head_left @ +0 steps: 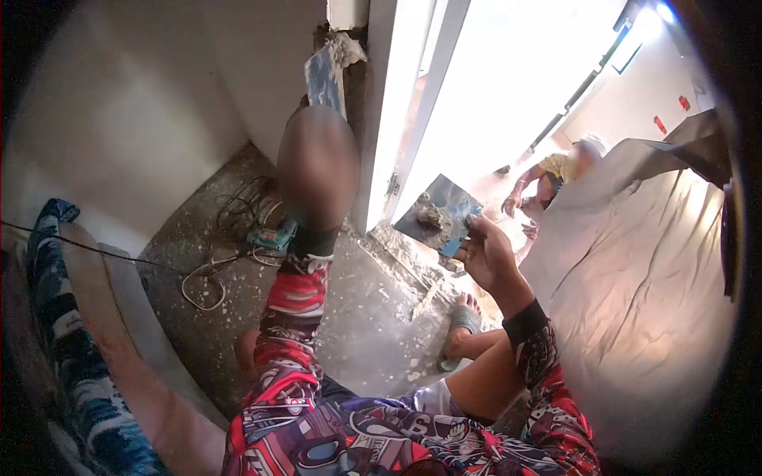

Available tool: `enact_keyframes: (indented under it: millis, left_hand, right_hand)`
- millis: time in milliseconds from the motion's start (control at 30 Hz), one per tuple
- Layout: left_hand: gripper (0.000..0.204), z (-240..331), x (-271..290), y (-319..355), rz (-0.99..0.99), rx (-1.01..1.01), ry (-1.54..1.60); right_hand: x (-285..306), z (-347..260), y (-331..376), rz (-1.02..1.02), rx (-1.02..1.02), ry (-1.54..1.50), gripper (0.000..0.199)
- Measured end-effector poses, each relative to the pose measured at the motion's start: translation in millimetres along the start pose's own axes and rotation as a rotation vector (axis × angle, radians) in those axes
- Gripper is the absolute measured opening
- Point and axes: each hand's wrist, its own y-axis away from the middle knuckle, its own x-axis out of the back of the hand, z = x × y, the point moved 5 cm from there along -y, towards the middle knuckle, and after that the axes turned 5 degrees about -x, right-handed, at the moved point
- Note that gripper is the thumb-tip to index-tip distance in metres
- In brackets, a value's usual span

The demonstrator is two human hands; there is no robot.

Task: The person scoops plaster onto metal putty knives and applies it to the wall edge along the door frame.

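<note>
My left hand [317, 170] is raised and blurred, gripping a flat steel trowel [324, 79] pressed against the rough gap [353, 87] between the white wall and the white door frame [397, 119]. A lump of plaster [346, 49] sits at the top of the blade. My right hand [488, 254] holds a square metal plaster board [454, 200] by its blue handle, tilted, with a grey lump of mortar [431, 214] on it. Both arms wear red patterned sleeves.
Coiled cables [230, 218] and a blue power tool [274, 236] lie on the dusty concrete floor. My sandalled foot [464, 321] rests by the threshold. Another person [556, 170] crouches outside the doorway. A grey sheet [635, 278] covers something bulky on the right. Patterned cloth [55, 317] lies left.
</note>
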Motion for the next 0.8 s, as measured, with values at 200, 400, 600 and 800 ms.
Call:
enact_keyframes:
  millis: [200, 400, 600, 800]
  left_hand:
    - [0.031, 21, -24, 1, 0.046, -0.077, -0.082]
    - [0.046, 38, -57, 9, 0.021, -0.118, -0.199]
    - [0.048, 29, -59, 0, -0.195, 0.003, -0.118]
    - [0.022, 26, -28, -21, -0.335, -0.063, -0.023]
  right_hand:
    - [0, -9, 9, 0.01, 0.07, -0.004, 0.019]
    - [5, -12, 9, -0.034, 0.071, 0.007, 0.021]
    - [-1, -18, 14, -0.017, 0.11, 0.028, 0.021]
    - [-1, -21, 17, -0.047, 0.122, 0.073, 0.021]
